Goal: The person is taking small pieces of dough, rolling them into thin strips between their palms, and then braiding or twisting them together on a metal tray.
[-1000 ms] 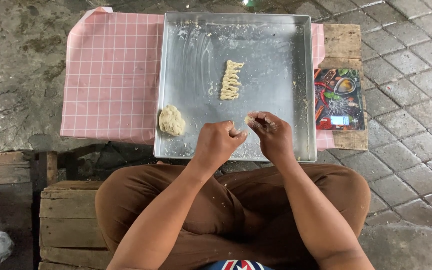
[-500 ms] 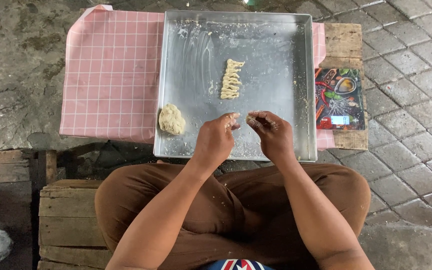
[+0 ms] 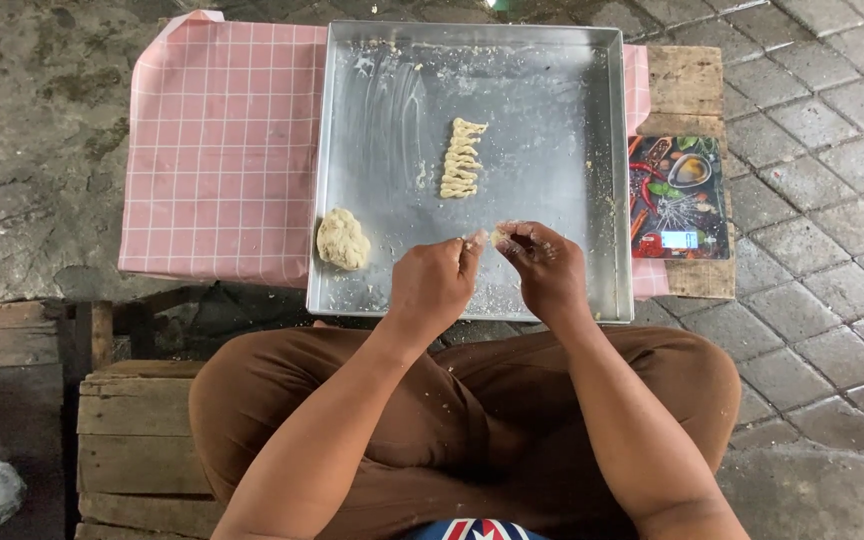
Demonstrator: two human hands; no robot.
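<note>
grey paving stones (image 3: 812,90), cracked concrete (image 3: 32,150), wooden crate (image 3: 132,440)

Bare forearms, floury hands (image 3: 492,275), brown trousers (image 3: 452,400)

both hands (image 3: 492,270) close together, fingertips pinched

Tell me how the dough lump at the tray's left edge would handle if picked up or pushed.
The dough lump looks soft and rough-surfaced, so it would probably dent under fingers rather than stay stiff. Its flattened, irregular shape suggests it would slide or smear, not roll. Crumbs scattered on the metal tray hint it may shed bits or stick slightly.
</note>
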